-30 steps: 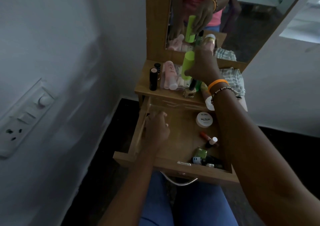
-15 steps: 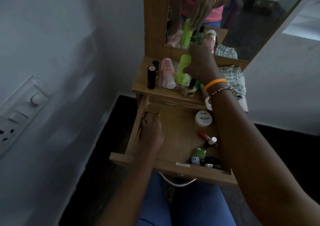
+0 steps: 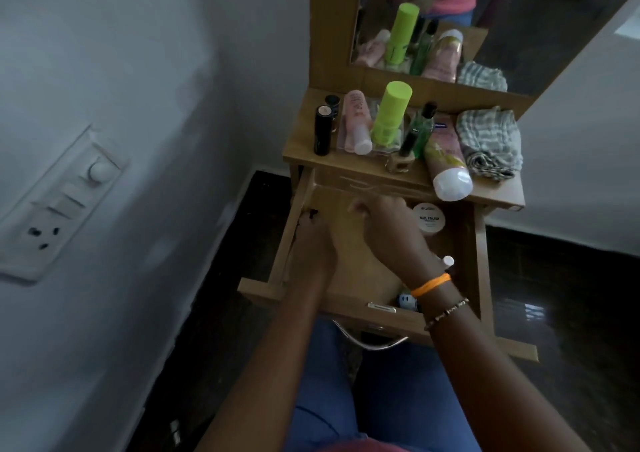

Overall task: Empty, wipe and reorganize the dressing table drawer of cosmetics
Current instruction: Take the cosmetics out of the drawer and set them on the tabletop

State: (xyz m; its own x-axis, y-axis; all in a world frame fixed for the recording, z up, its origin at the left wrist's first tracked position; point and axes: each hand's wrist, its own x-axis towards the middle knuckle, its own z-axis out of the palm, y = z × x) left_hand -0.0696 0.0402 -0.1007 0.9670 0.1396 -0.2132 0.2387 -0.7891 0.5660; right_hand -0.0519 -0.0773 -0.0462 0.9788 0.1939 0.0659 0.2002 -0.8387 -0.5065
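Note:
The wooden drawer (image 3: 479,264) is pulled out over my lap. My left hand (image 3: 313,244) rests inside against its left wall, fingers loosely bent, with nothing visibly held. My right hand (image 3: 384,223) reaches low into the back of the drawer, fingers extended and empty. Beside it sits a white-lidded nail polish jar (image 3: 428,219). A white-capped bottle (image 3: 447,261) and a small dark item (image 3: 405,301) lie partly hidden under my right wrist. A lime green bottle (image 3: 389,114) stands in a clear organizer on the table top (image 3: 360,166).
On the top also stand a black lipstick (image 3: 322,129), a pink tube (image 3: 356,119), a green glass bottle (image 3: 424,129) and a nail polish bottle (image 3: 403,154). A large pink bottle (image 3: 446,161) lies beside a checked cloth (image 3: 490,143). The mirror (image 3: 485,19) rises behind; a wall stands on the left.
My right hand let go of the green bottle, which now stands in the organizer, and came down into the drawer. My left hand shifted slightly toward the drawer's left wall.

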